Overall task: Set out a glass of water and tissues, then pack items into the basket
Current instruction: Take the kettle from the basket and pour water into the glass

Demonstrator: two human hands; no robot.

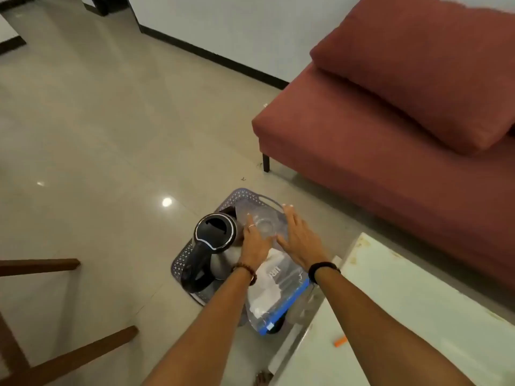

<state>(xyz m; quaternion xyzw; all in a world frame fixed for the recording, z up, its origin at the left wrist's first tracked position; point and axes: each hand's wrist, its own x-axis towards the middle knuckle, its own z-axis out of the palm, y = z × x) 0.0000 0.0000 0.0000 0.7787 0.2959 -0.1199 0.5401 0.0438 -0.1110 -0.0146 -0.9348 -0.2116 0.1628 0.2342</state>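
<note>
A grey perforated basket sits on the floor below me. A steel kettle with a black lid and handle stands in its left side. A clear zip bag with a blue seal, holding white tissue packs, lies across the right side and sticks out over the near rim. A clear glass lies under or inside the plastic at the far end. My left hand and my right hand rest on either side of the glass, fingers spread, pressing on the bag.
A red sofa with a cushion fills the right, its black leg near the basket. A white table at the lower right carries a small orange object. Wooden chair legs stand at the lower left.
</note>
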